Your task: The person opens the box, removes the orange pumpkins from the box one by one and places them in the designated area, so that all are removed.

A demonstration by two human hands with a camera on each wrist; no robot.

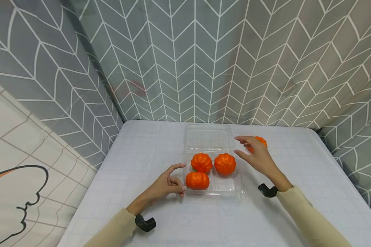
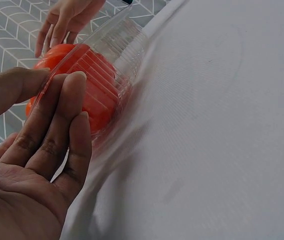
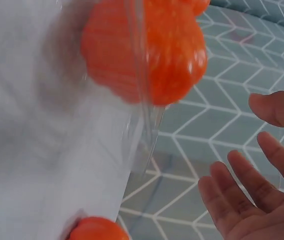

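Observation:
A clear plastic clamshell container (image 1: 222,188) lies on the table with its lid (image 1: 208,137) folded back. It holds three small orange pumpkins: one at back left (image 1: 201,162), one at right (image 1: 225,164) and one lying at front left (image 1: 197,180). My left hand (image 1: 167,181) is at the container's left side, its thumb and fingers pinching the rim in the left wrist view. Raised over the table to the right, my right hand (image 1: 256,156) has spread fingers and holds nothing. Behind it, partly hidden, sits another pumpkin (image 1: 261,141) outside the container.
The white table (image 1: 142,147) has its back edge near a grey curtain (image 1: 173,85) with white zigzag lines. More patterned fabric hangs at both sides. Black bands (image 1: 267,190) circle both wrists.

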